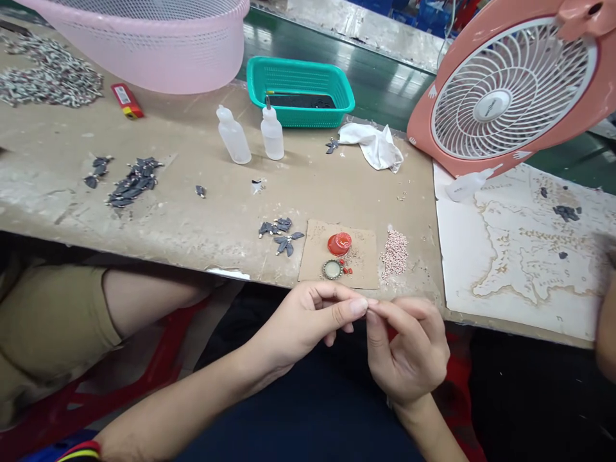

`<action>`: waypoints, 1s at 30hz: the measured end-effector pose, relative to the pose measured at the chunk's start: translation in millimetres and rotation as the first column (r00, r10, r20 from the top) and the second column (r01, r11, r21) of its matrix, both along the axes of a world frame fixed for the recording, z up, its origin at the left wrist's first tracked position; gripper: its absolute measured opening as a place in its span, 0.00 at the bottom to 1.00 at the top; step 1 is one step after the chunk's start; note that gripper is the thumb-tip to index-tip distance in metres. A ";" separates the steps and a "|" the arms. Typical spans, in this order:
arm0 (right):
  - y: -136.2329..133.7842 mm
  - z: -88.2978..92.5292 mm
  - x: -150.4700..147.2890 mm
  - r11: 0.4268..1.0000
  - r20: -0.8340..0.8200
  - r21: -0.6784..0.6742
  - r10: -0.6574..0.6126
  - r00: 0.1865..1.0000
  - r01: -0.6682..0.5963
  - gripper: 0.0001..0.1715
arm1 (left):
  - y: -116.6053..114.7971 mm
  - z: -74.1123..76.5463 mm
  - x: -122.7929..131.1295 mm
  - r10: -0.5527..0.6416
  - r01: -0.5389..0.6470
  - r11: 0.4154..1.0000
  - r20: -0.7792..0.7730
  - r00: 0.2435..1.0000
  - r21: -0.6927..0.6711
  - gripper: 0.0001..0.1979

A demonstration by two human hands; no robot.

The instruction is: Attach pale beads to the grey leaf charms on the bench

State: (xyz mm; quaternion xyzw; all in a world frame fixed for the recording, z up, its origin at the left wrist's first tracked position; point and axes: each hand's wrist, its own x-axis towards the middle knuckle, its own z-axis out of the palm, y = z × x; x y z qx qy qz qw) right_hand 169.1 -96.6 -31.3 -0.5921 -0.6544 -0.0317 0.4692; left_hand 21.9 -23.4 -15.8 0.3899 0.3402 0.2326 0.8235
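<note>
Head view: left hand [303, 327] and right hand [409, 350] pinching together at fingertips [359, 307]; held item too small to tell, just below cardboard square [363, 269]. On square: red cap [339, 244], round bezel [332, 269]. Right of square: pale beads [394, 255].

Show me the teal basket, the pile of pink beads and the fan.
Teal basket [308, 117], head view, on its front wall.
Pile of pink beads [394, 255], head view, middle of the pile.
Fan [491, 106], head view, on its centre hub.
</note>
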 end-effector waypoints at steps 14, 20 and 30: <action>10.8 15.9 5.7 0.920 -0.412 -0.276 0.148 0.899 -0.278 0.13 | -3.6 2.7 -16.5 -0.103 0.128 0.944 -0.096 0.990 0.304 0.17; 21.0 24.3 12.6 0.843 -0.404 -0.367 0.236 0.884 -0.393 0.07 | 3.2 6.3 -23.4 -0.075 0.172 0.854 -0.210 0.975 0.490 0.17; 36.0 27.6 3.3 0.874 -0.322 -0.384 0.174 0.931 -0.296 0.05 | 18.0 -2.4 -40.7 0.192 0.197 0.623 -0.392 0.900 0.757 0.12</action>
